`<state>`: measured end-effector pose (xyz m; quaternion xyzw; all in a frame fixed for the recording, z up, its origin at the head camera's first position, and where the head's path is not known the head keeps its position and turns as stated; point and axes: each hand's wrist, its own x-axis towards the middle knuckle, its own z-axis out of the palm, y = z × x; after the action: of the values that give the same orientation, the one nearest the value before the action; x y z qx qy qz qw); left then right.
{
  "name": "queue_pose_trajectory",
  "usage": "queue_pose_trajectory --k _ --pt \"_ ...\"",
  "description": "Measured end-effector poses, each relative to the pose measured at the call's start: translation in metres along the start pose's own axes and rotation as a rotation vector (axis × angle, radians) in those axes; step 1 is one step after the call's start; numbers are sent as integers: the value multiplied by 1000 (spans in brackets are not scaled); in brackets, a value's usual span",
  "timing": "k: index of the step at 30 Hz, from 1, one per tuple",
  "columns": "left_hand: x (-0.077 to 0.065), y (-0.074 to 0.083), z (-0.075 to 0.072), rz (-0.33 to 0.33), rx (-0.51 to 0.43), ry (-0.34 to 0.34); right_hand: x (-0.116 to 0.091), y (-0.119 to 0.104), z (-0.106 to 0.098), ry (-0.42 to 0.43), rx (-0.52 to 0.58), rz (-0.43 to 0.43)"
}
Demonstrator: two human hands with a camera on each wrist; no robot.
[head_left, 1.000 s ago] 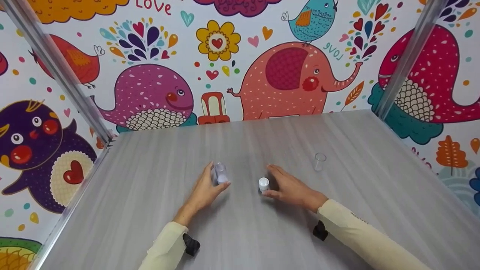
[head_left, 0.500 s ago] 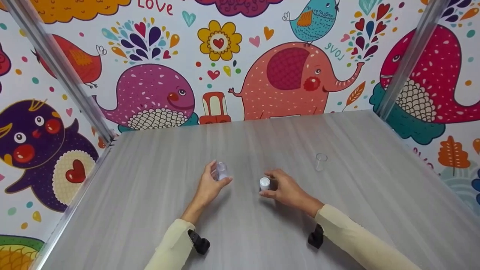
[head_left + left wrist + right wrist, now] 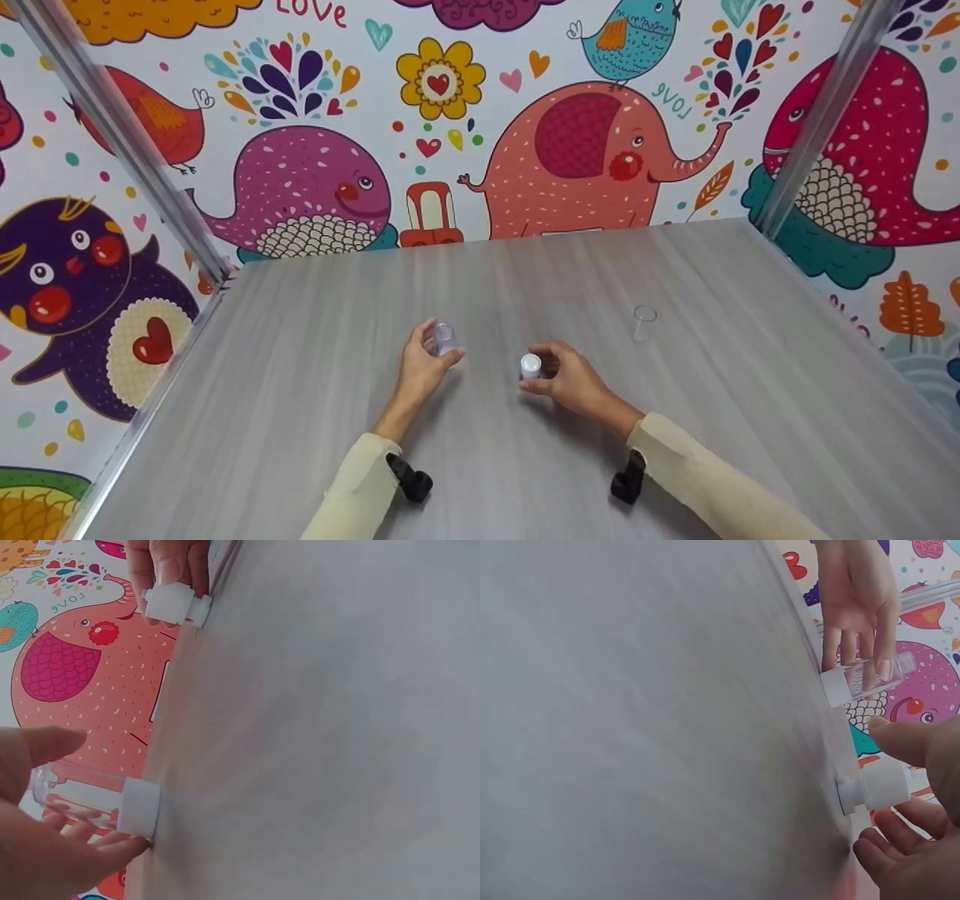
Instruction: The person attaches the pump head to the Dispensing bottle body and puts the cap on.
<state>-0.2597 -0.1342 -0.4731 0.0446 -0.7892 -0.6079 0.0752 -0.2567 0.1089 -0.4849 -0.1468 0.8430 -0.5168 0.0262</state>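
Note:
A small clear bottle (image 3: pixel 445 339) with a white base stands upright on the grey table (image 3: pixel 495 292), left of the middle. My left hand (image 3: pixel 421 365) is around it, thumb and fingers on opposite sides. In the left wrist view a gap shows between the thumb (image 3: pixel 64 742) and the bottle (image 3: pixel 86 799). To the right, a white stepped cap-like piece (image 3: pixel 530 366) stands upright on the table. My right hand (image 3: pixel 574 379) surrounds it from the right. The right wrist view shows its thumb (image 3: pixel 900 741) apart from the white piece (image 3: pixel 885 784); whether the fingers touch is unclear.
A clear open cylinder (image 3: pixel 643 324), like a small cup or cover, stands farther back on the right. Patterned walls (image 3: pixel 337 187) with metal posts (image 3: pixel 810 135) bound the table at the back and sides. A black wrist camera (image 3: pixel 411 480) sits on the left sleeve.
Both hands have shifted slightly, their fingers drawing closer around the bottle and the white piece. Bottle, white piece and clear cylinder stay in place on the table.

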Motion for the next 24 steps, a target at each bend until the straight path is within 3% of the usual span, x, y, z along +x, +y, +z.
queue_pose_trajectory --k 8,16,24 --pt "3 -1 3 2 35 83 2 0 3 -12 51 51" --pt "1 -3 3 -12 65 82 2 2 5 21 57 24" --pt "1 -3 3 -24 162 110 3 4 8 54 46 29"
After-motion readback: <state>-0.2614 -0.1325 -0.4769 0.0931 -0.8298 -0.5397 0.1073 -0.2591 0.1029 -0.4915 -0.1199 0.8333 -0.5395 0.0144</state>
